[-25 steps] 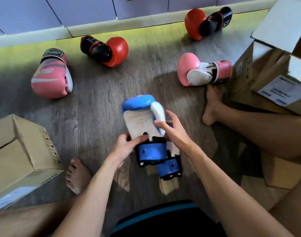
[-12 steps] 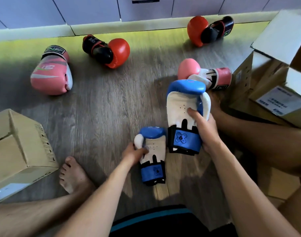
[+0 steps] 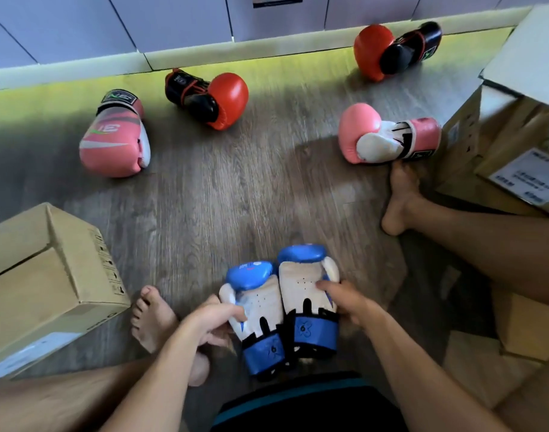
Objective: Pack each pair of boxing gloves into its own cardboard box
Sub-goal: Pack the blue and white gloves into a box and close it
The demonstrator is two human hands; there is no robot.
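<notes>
Lower left of frame: brown box [image 3: 48, 285] on the wood floor [image 3: 204, 194], top flaps down, a dark gap along the seam.

Upper left: pink glove [image 3: 114, 135] lying alone, cuff toward the wall. Just right of it, red glove [image 3: 211, 99] with a black cuff, on its side.

Bottom, left of centre: left foot [image 3: 151, 319] flat on the floor, near the box corner.

Bottom centre: left hand [image 3: 211, 319], grip closed round the white thumb side of the left blue glove [image 3: 257, 304], thumb on top. Right blue glove [image 3: 304, 291] touches it, side by side, white palms up, blue cuffs toward the person. Right hand [image 3: 348, 302], grip closed on this glove's outer edge, thumb laid across the white palm.

Upper right: second red glove [image 3: 373, 51] close to the wall. Below it, second pink glove [image 3: 360, 132], white thumb showing. Right foot [image 3: 401, 201] has toes touching it.

Right edge: stacked boxes [image 3: 466, 126], one flap raised, a white label on one.
</notes>
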